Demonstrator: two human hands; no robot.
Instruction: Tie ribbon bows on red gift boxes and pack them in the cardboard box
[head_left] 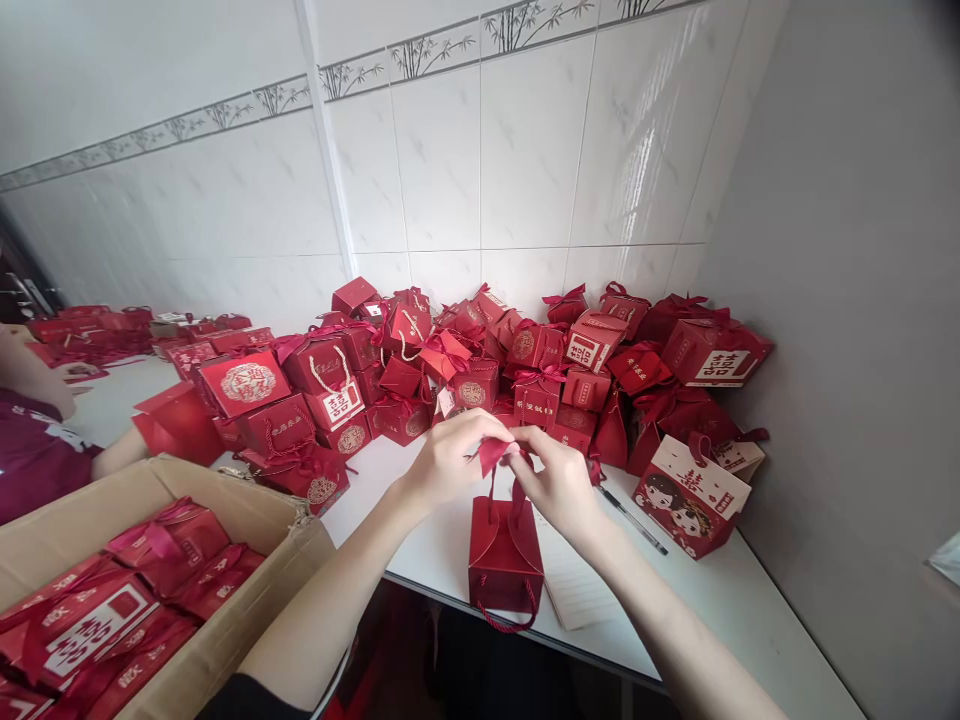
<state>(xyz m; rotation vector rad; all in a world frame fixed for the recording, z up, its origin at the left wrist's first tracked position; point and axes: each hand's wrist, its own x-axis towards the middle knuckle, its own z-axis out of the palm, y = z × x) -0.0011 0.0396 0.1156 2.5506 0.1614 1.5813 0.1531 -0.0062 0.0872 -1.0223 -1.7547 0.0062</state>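
Observation:
A small red gift box [504, 555] with a twisted cord handle stands at the front edge of the white table, upright. Above it, a dark red ribbon [493, 453] runs up from the box's top into my fingers. My left hand [457, 455] pinches the ribbon from the left, fingertips closed. From the right, my right hand [551, 465] grips the same ribbon between thumb and fingers. Both hands nearly touch each other. Exactly how the ribbon is looped between the fingertips is hidden.
Piled red gift boxes [472, 393] line the tiled wall. A cardboard carton [300, 560] of similar boxes stands at the left. Right of the box lie a notepad [581, 590], a pen [634, 520] and a patterned gift box [690, 500]. Another person's arm [120, 450] shows at far left.

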